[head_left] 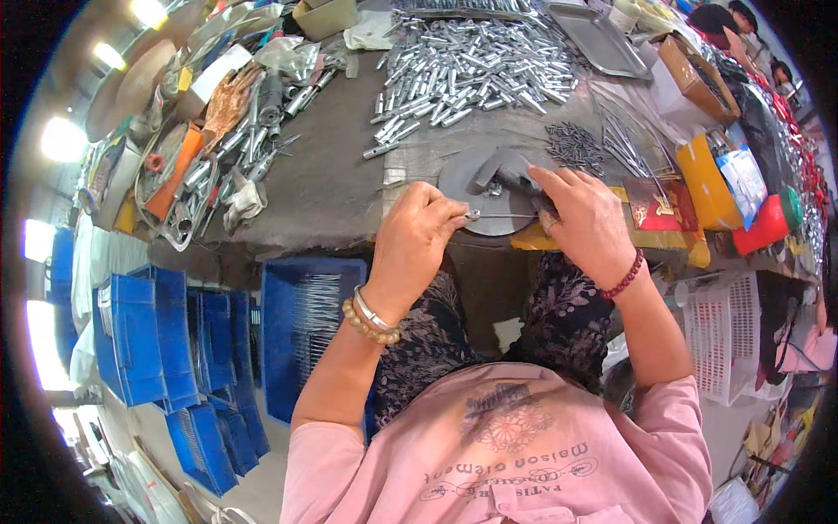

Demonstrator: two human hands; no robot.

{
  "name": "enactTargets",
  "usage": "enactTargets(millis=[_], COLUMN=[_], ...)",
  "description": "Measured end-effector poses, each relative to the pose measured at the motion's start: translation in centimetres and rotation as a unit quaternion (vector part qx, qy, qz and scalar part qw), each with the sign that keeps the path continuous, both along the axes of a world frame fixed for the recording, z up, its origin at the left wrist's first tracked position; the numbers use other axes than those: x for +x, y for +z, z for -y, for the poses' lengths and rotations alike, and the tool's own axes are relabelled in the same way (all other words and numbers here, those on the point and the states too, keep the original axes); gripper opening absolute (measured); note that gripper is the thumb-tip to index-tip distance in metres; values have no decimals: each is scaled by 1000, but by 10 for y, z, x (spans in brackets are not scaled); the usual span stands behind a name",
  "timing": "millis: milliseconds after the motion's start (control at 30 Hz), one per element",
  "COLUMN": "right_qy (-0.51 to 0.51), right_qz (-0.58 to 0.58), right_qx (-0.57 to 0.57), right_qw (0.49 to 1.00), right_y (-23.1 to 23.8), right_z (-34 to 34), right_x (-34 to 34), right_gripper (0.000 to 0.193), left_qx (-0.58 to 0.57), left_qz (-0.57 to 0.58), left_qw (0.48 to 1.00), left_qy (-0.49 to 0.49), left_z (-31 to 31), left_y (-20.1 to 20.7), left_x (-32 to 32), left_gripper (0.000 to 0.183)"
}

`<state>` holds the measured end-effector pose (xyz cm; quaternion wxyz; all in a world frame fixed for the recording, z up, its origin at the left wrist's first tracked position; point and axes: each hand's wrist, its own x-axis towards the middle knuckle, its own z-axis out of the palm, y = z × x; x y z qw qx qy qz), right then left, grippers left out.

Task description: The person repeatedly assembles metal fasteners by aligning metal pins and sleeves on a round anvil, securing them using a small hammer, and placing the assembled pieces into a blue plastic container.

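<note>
Over the table's near edge, my left hand (417, 234) is closed in a pinch on the left end of a thin metal rod (502, 216). A small shiny metal fitting shows at those fingertips. The rod runs level to the right, as far as the fingers of my right hand (583, 205). That hand is curled against a dark, blocky metal piece (499, 166), and its palm side is hidden, so I cannot make out what it grips. Behind the rod and under the dark piece is a round grey metal disc (458, 179) on the table.
A pile of shiny metal tubes (480, 65) covers the far table. Small dark pins (574, 147) and thin rods (624, 140) lie right of the disc. Tools and an orange-handled piece (173, 175) crowd the left. A blue bin of rods (272, 341) stands below left; a white basket (723, 336) stands right.
</note>
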<state>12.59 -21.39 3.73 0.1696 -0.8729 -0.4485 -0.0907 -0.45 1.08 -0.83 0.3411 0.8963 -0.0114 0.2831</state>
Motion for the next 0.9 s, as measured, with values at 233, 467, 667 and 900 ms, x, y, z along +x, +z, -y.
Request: enactTargets(millis=[233,467,667,900], right_qy=[7,70,65,47], right_qz=[-74,8,31,3], right_qx=[129,73,194,138], right_qw=[989,995,978,989], right_y=[9,11,17,-4], right_z=[17,17,14,16], right_x=[-18,-41,-42,-31], right_gripper=[61,56,55,56], left_qx=[-9,-23,-10,-14], left_qz=[-30,1,-6,3], left_qw=[1000,1000,1000,1000], left_qy=[2,-16,-1,-10], left_z=[0,-1,0,-1], left_y=[1,-4,-4,0], left_x=[1,0,0,6], left_gripper=[15,20,21,17])
